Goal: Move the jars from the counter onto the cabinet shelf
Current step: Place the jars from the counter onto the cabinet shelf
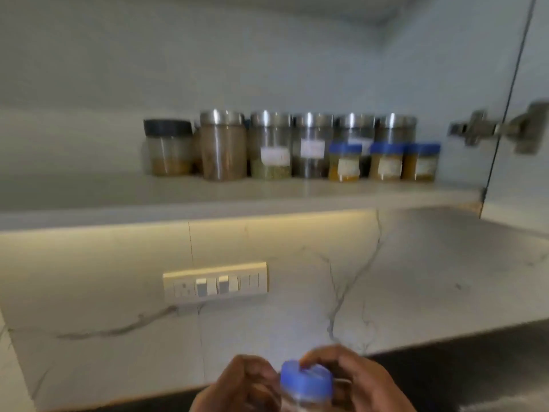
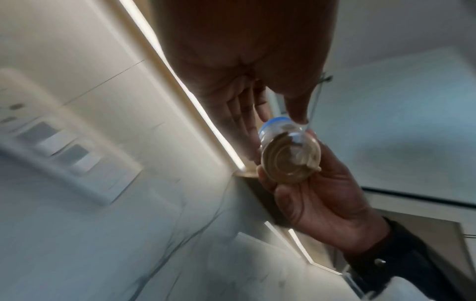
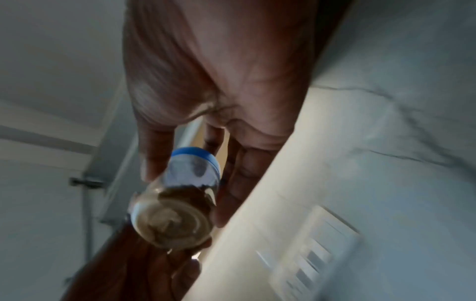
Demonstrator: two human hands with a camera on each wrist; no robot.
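Both hands hold one small clear jar (image 1: pixel 306 388) with a blue lid (image 1: pixel 306 379), low in the head view, above the dark bench (image 1: pixel 463 373) and well below the shelf (image 1: pixel 237 197). The left hand (image 1: pixel 237 385) cups its left side; in the left wrist view its fingers (image 2: pixel 244 120) lie fairly straight along the glass and the thumb tip touches near the lid. The right hand (image 1: pixel 362 382) curls round the right side, with one fingertip on the lid top; from the left wrist camera this hand (image 2: pixel 324 195) pinches the base. The jar holds a little brown powder (image 3: pixel 177 205), settled at the bottom and smeared on the glass; the rest of it looks empty.

Its long axis runs near upright, lid up toward the shelf, base down toward the wrists, slightly tilted.

Up and ahead of the hands, on the shelf, stands a row of jars: a black-lidded jar (image 1: pixel 168 147) with a low brownish layer, five steel-lidded canisters (image 1: pixel 223 145), one showing greenish contents at its foot, and three blue-lidded jars (image 1: pixel 344 162) of yellow stuff in front on the right. The labels are too blurred to read. Between hands and shelf, a switch plate (image 1: pixel 215 282) sits on the marble wall.
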